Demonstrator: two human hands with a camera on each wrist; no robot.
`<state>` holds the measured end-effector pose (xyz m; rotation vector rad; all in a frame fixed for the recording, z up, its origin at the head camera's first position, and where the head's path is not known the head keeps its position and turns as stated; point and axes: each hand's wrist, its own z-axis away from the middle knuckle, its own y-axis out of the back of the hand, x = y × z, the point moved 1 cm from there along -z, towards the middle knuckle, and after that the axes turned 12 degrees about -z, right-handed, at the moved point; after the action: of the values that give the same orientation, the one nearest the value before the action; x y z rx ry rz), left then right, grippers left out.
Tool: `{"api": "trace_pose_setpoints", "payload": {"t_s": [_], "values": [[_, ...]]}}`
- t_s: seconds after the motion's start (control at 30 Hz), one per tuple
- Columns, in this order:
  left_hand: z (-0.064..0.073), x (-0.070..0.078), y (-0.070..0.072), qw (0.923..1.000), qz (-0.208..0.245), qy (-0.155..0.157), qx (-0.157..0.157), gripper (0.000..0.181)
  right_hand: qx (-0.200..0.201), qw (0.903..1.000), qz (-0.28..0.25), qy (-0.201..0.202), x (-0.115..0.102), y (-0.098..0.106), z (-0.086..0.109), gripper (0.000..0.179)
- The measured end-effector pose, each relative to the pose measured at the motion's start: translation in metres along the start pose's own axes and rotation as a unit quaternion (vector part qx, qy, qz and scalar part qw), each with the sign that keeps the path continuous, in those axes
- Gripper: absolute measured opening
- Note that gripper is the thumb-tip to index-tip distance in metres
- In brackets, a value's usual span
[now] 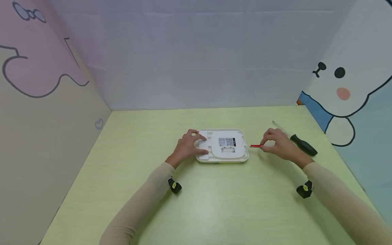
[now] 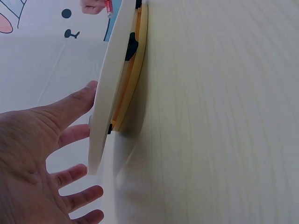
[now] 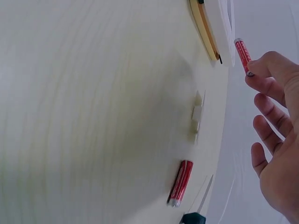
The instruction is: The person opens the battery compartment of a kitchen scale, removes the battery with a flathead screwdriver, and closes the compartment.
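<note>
A white rounded device (image 1: 228, 160) lies on the table with its labelled back and an uncovered battery slot (image 1: 228, 149) facing up. My left hand (image 1: 187, 145) rests at its left end, thumb and index finger spread and touching the white panel; the other fingers are spread in the left wrist view. To the right of the device, my right hand (image 1: 279, 144) pinches a red AA-style battery (image 3: 243, 55) between thumb and index finger, one end pointing toward the device. Another red battery (image 3: 181, 183) lies on the table below that hand.
A screwdriver (image 1: 304, 145) with a dark green handle lies to the right, beyond my right hand. A small white plastic piece (image 3: 197, 113) is on the table near the loose battery. Printed cartoon panels and a pale wall (image 1: 196, 61) border the table (image 1: 214, 204).
</note>
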<state>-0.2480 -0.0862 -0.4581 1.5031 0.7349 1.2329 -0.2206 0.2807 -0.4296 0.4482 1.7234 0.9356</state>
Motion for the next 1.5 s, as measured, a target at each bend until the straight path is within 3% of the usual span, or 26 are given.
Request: {"api": "trace_pose_setpoints", "payload": {"t_s": [0.27,0.67,0.9,1.17,1.5], "values": [[-0.001,-0.001,-0.002,1.0000,-0.003,-0.002,0.003,0.055,0.033,0.9995,-0.001,-0.002,0.022,0.021,0.032,0.008],[0.000,0.000,0.000,0.9999,0.008,-0.003,0.005,0.054,0.059,0.9954,0.058,-0.049,0.046,0.029,0.062,0.005],[0.000,-0.001,0.000,1.0000,0.007,-0.004,0.004,0.054,0.070,0.9930,0.080,-0.052,0.054,0.029,0.071,0.007],[-0.001,-0.002,0.000,1.0000,0.006,-0.006,0.002,0.054,0.053,0.9887,0.119,-0.075,0.057,0.028,0.073,0.009],[-0.002,-0.002,-0.002,1.0000,-0.002,-0.003,0.002,0.055,0.053,0.9865,0.126,-0.090,0.060,0.025,0.072,0.013]]}}
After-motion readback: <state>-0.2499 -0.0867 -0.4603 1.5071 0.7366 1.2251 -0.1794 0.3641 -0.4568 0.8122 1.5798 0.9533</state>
